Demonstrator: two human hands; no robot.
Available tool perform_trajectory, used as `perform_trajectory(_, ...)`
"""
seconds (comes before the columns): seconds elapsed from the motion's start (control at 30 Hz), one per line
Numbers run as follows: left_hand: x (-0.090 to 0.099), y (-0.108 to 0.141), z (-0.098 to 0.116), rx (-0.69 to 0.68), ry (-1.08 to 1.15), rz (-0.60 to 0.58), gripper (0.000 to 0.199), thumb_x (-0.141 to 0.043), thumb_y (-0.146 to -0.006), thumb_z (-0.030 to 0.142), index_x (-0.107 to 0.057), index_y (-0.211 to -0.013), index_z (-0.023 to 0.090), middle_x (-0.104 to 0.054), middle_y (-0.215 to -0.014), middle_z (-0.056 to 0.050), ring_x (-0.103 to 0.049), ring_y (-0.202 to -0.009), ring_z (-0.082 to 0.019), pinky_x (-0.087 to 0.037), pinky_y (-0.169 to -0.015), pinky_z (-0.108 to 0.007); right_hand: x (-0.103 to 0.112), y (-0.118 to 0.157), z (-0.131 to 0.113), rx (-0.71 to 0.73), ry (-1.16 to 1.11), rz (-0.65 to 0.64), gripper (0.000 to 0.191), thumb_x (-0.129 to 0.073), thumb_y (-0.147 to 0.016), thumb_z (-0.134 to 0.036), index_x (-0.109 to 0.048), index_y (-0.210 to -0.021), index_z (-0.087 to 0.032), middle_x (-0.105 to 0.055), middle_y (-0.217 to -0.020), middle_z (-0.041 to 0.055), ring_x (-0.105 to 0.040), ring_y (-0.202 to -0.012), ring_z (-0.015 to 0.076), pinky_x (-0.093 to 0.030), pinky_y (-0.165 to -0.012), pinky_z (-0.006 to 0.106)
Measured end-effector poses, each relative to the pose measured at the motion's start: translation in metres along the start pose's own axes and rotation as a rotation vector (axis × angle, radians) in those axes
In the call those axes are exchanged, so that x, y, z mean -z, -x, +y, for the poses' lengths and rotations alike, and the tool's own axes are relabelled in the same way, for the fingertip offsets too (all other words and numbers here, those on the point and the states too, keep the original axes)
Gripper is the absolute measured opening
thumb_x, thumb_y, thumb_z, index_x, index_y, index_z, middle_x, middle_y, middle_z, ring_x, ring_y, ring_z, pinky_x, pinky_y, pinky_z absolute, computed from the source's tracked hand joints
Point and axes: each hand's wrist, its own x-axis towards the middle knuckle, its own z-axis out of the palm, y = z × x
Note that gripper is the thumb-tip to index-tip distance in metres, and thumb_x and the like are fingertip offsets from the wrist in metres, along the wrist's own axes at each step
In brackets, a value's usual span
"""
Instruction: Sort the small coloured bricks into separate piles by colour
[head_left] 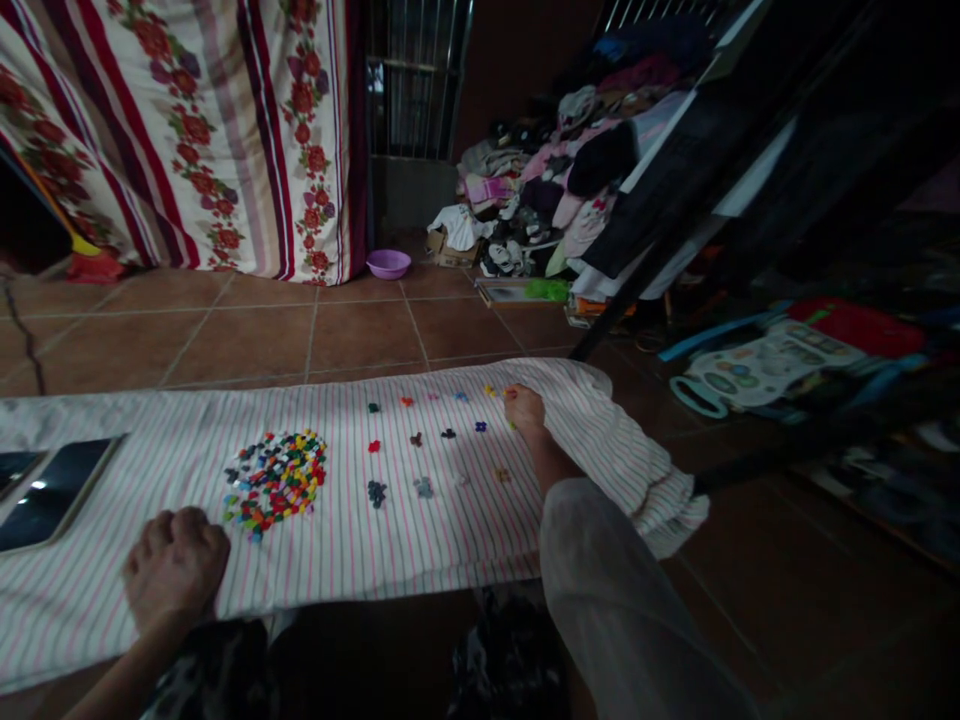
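Right hand (pixel 526 409): grip too small to tell.

no legible text, no readable labels, brands, numbers or signs

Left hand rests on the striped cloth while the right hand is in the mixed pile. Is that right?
Not quite: the head view shows the right hand by the yellow pieces, apart from the pile. The left hand does rest on the cloth.

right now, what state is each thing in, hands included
striped cloth: spread out, bunched at right end
left hand: resting on striped cloth
right hand: at yellow pieces, grip unclear
mixed pieces: loosely heaped
small colour groups: set in rows
dark panel: lying flat, glossy
purple basin: upright
floral curtain: hanging
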Motion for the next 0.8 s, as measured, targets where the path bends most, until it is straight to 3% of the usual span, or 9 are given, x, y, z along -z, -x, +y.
perform_trajectory(0.3, -0.003, -0.001, 0.0, -0.006, -0.009, 0.034, 0.032, -0.037, -0.085, 0.031, -0.056, -0.104, 0.015, -0.056, -0.119, -0.021, -0.055, -0.108, -0.036, -0.043, -0.091, -0.051, -0.013, -0.018, -0.016, 0.021, 0.042, -0.102, 0.029, -0.049, -0.09, -0.014, -0.074, -0.105, -0.018, -0.073, -0.101, 0.0107, -0.066, -0.094, 0.0206, -0.046, -0.081, 0.027)
perform_trajectory(0.63, 0.01, 0.0, 0.007, 0.023, -0.037, -0.091, 0.038, -0.028, -0.092, 0.032, -0.053, -0.112, 0.013, -0.051, -0.127, -0.02, -0.051, -0.118, -0.036, -0.04, -0.097, -0.048, -0.025, -0.022, -0.006, 0.065, -0.004, -0.115, 0.036, -0.046, -0.087, -0.011, -0.075, -0.108, -0.019, -0.074, -0.107, 0.0079, -0.066, -0.099, 0.0186, -0.048, -0.085, 0.024)
perform_trajectory(0.8, 0.009, 0.0, 0.007, 0.016, -0.08, -0.08, 0.036, -0.028, -0.091, 0.031, -0.054, -0.11, 0.013, -0.053, -0.122, -0.018, -0.052, -0.114, -0.034, -0.04, -0.095, -0.046, -0.021, -0.022, -0.004, 0.093, -0.056, -0.079, 0.035, -0.049, -0.082, -0.014, -0.075, -0.105, -0.019, -0.075, -0.099, 0.0054, -0.067, -0.096, 0.0181, -0.048, -0.085, 0.023)
